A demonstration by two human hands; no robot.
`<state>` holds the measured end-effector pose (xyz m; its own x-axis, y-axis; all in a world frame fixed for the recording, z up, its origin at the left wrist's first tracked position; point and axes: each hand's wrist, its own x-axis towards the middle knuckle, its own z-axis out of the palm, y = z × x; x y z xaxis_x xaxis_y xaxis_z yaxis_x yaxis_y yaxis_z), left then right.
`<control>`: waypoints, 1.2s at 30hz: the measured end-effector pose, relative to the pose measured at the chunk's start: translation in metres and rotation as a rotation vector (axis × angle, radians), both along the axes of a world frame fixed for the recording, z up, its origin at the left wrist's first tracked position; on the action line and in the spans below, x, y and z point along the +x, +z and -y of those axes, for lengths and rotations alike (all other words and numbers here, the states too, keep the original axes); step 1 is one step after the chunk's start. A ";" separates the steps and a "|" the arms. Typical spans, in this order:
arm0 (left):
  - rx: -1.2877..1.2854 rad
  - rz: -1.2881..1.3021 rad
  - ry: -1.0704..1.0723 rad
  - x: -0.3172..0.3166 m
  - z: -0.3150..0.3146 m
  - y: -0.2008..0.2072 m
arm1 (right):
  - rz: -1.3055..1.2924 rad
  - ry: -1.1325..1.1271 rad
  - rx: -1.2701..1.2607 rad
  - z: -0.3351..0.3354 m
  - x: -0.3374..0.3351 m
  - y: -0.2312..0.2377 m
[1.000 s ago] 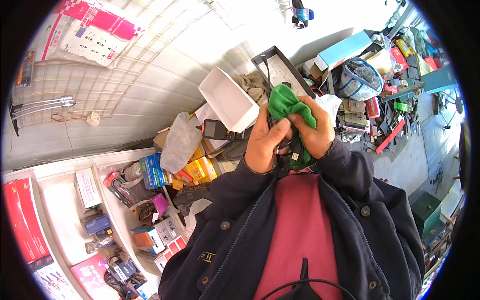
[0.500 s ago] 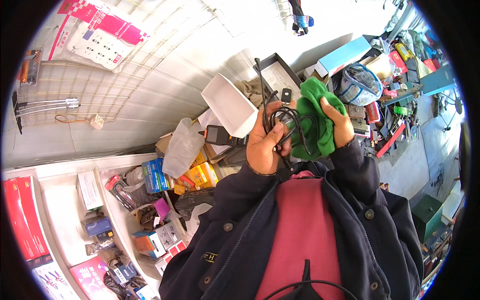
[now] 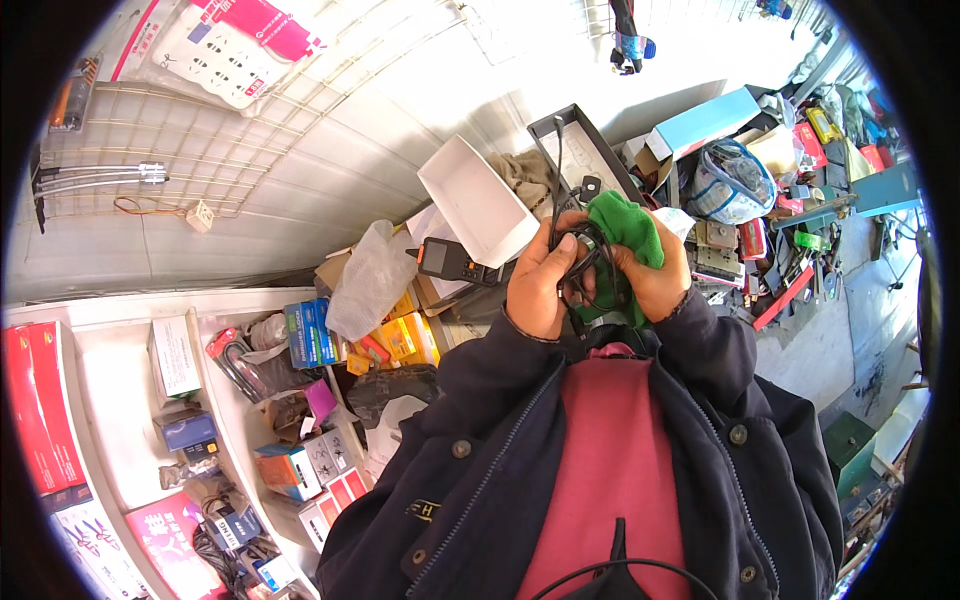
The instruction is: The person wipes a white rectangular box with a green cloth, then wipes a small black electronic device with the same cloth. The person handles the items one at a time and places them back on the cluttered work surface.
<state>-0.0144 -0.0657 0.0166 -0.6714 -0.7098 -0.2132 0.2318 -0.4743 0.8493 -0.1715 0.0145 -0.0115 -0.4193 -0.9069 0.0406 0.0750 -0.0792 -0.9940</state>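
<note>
My left hand [image 3: 541,282] is closed around a coiled black cable [image 3: 583,262], its loops gathered between thumb and fingers. A straight end of the cable sticks up past the knuckles. My right hand [image 3: 657,272] is closed on a green cloth [image 3: 627,228], which bunches above the fingers and hangs below them. Both hands are close together in front of my chest, with the cloth against the cable loops. Part of the cable is hidden by my fingers and the cloth.
Beyond my hands lie an open white box [image 3: 478,200], a dark-rimmed tray [image 3: 600,150] and a handheld device with a screen [image 3: 450,260]. White shelving [image 3: 110,400] with boxes stands left. A striped bag [image 3: 733,180] and piled tools are at the right.
My right hand has moved left and down with the green cloth, bringing it up against the cable. The cloth is more bunched. The view has shifted slightly.
</note>
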 end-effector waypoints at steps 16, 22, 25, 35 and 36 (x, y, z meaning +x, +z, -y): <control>0.127 -0.081 0.027 0.005 0.007 -0.018 | 0.680 0.003 0.019 0.006 -0.029 0.006; 0.214 -0.132 0.187 0.004 0.009 -0.034 | 0.887 0.040 0.027 0.002 -0.027 0.011; 0.224 -0.147 0.221 -0.002 0.005 -0.035 | 0.862 0.112 0.111 0.000 -0.010 0.008; 0.246 -0.262 0.177 -0.011 0.000 -0.017 | 0.755 0.181 0.088 -0.001 -0.001 0.003; 0.258 -0.266 0.169 -0.012 0.000 -0.015 | 0.761 0.170 0.072 -0.001 -0.001 0.004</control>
